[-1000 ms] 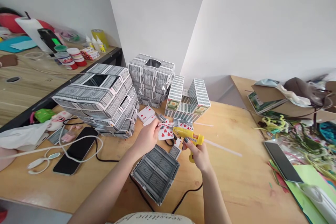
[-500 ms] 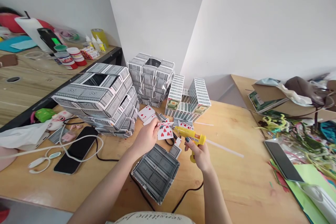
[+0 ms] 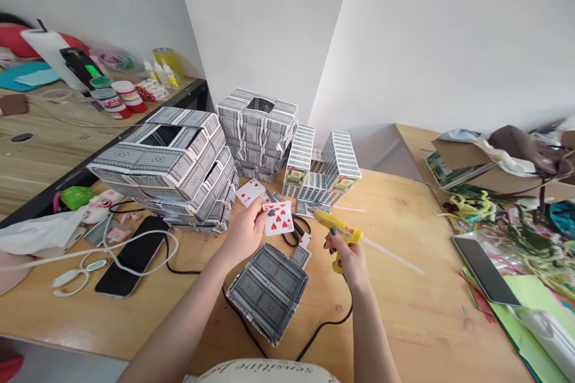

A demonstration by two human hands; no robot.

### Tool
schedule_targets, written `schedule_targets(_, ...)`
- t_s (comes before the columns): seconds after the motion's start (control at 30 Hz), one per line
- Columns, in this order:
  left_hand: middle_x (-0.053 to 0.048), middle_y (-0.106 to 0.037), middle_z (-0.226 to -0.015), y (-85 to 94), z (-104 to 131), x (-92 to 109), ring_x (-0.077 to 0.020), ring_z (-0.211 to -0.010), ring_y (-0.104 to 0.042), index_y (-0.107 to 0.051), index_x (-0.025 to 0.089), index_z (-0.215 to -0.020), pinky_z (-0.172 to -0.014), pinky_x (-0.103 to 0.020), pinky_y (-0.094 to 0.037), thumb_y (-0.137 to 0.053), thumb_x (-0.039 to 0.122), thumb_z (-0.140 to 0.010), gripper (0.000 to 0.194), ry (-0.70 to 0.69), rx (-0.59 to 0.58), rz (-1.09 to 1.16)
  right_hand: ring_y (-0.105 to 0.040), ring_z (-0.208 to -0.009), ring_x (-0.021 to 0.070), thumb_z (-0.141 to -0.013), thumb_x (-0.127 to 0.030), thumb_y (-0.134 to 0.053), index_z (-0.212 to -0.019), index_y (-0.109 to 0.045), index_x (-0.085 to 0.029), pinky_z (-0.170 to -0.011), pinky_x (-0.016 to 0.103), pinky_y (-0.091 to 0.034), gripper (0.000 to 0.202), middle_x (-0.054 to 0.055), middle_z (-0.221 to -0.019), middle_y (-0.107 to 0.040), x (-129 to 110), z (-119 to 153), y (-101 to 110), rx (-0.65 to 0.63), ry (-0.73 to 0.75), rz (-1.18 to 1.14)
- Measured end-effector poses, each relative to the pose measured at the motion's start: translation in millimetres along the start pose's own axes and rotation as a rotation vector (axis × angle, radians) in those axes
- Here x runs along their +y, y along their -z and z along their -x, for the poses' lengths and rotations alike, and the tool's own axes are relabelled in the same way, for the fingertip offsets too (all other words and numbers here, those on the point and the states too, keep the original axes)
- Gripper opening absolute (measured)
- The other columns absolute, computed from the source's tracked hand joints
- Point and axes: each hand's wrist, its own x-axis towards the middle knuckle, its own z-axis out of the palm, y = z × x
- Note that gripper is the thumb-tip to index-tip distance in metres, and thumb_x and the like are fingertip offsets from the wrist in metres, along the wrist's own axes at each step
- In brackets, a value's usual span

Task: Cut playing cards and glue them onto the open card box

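Note:
My left hand [image 3: 246, 228] pinches a playing card [image 3: 279, 219], a red heart card with its face toward me. In my right hand [image 3: 347, 254] is a yellow hot glue gun [image 3: 338, 226], its nozzle pointing left, a little apart from the card. Below the hands lies a shallow square tray made of cards [image 3: 268, 293], grey backs showing. Black-handled scissors [image 3: 293, 236] lie behind the held card, partly hidden. More loose heart cards [image 3: 250, 192] rest on the table just beyond my left hand.
Two large card-built boxes [image 3: 162, 173] stand at the back left, beside stacked card packs [image 3: 321, 170]. A black phone [image 3: 131, 257] and white cable lie left. Clear glue sticks [image 3: 393, 255], another phone [image 3: 485, 269] and craft scraps lie right. The gun's black cord [image 3: 323, 324] crosses the front.
The glue gun has drawn back to the right, away from the card. My left hand has shifted slightly left, and the card's face now shows more fully.

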Motion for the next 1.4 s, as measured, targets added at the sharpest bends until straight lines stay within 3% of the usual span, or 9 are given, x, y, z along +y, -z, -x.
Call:
schedule_targets(0.13,0.002,-0.053,-0.061,6.3,3,-17,-0.0132,-0.053,-0.050,-0.047,0.018,-0.088,-0.052,-0.023,-0.036,-0.036,0.025,-0.082,0.014,0.077,0.085,-0.069,-0.049,-0.047,0.0070,-0.059,-0.036,-0.069,-0.079,-0.061,-0.017,-0.042,0.019,-0.041,0.028,0.000,-0.070,-0.064,32,-8,27,0.206,-0.243,-0.276)
schedule_targets(0.3,-0.001,-0.060,-0.071,16.7,11,-27,-0.0146,-0.062,-0.056,-0.049,0.018,-0.097,-0.056,-0.023,-0.040,-0.036,0.026,-0.083,0.021,0.077,0.092,-0.103,-0.057,-0.057,0.0104,-0.051,-0.029,-0.073,-0.079,-0.061,-0.017,-0.050,0.022,-0.049,0.033,0.004,-0.082,-0.066,56,-6,60,0.200,-0.336,-0.363)
schedule_targets(0.43,-0.003,-0.064,-0.077,22.6,17,-26,-0.0159,-0.066,-0.059,-0.051,0.017,-0.100,-0.059,-0.023,-0.041,-0.038,0.027,-0.082,0.023,0.074,0.139,-0.188,-0.060,-0.058,0.0209,-0.061,-0.049,-0.061,-0.065,-0.060,-0.016,-0.049,0.029,-0.046,0.033,0.008,-0.062,-0.064,50,1,76,0.295,-0.381,0.310)
schedule_targets(0.53,-0.003,-0.065,-0.085,23.7,20,-26,-0.0167,-0.073,-0.060,-0.053,0.019,-0.099,-0.064,-0.024,-0.042,-0.039,0.027,-0.082,0.023,0.053,0.184,-0.272,-0.059,-0.054,0.0243,-0.070,-0.057,-0.045,-0.051,-0.056,-0.018,-0.047,0.032,-0.040,0.045,0.011,-0.052,-0.060,34,2,82,0.232,-0.448,0.950)
schedule_targets(0.6,-0.003,-0.065,-0.095,23.1,21,-27,-0.0172,-0.082,-0.060,-0.055,0.021,-0.099,-0.070,-0.025,-0.042,-0.039,0.026,-0.083,0.023,0.030,0.209,-0.310,-0.059,-0.057,0.0244,-0.074,-0.054,-0.041,-0.049,-0.056,-0.020,-0.049,0.031,-0.039,0.045,0.012,-0.056,-0.061,19,-1,78,0.160,-0.418,1.144)
schedule_targets(0.77,-0.002,-0.066,-0.095,20.2,21,-33,-0.0162,-0.080,-0.061,-0.058,0.022,-0.098,-0.071,-0.024,-0.043,-0.040,0.026,-0.083,0.024,0.080,0.243,-0.310,-0.060,-0.066,0.0209,-0.075,-0.037,-0.048,-0.067,-0.062,-0.021,-0.055,0.027,-0.039,0.023,0.007,-0.068,-0.065,-20,-25,27,0.039,-0.108,1.135)
schedule_targets(0.97,-0.001,-0.068,-0.090,19.7,23,-35,-0.0162,-0.073,-0.062,-0.060,0.023,-0.097,-0.066,-0.023,-0.044,-0.041,0.027,-0.081,0.025,0.171,0.243,-0.285,-0.057,-0.085,0.0137,-0.078,-0.016,-0.046,-0.087,-0.065,-0.022,-0.076,0.022,-0.040,0.021,0.002,-0.092,-0.064,-25,-58,-77,-0.575,0.488,0.949)
schedule_targets(1.17,-0.004,-0.069,-0.085,18.1,25,-41,-0.0174,-0.072,-0.062,-0.060,0.021,-0.096,-0.064,-0.024,-0.045,-0.040,0.028,-0.080,0.027,0.232,0.240,-0.257,-0.053,-0.099,0.0195,-0.078,-0.016,-0.047,-0.104,-0.058,-0.022,-0.079,0.029,-0.040,0.029,0.007,-0.114,-0.056,-9,-82,-138,-0.687,0.455,1.214)
schedule_targets(1.4,-0.008,-0.068,-0.087,11.8,24,-49,-0.0188,-0.074,-0.062,-0.059,0.016,-0.095,-0.064,-0.026,-0.047,-0.042,0.030,-0.078,0.027,0.269,0.235,-0.078,-0.057,-0.087,0.0197,-0.075,-0.012,-0.048,-0.085,-0.060,-0.014,-0.071,0.028,-0.040,0.015,0.013,-0.103,-0.059,-14,-82,-140,-0.674,0.414,1.166)
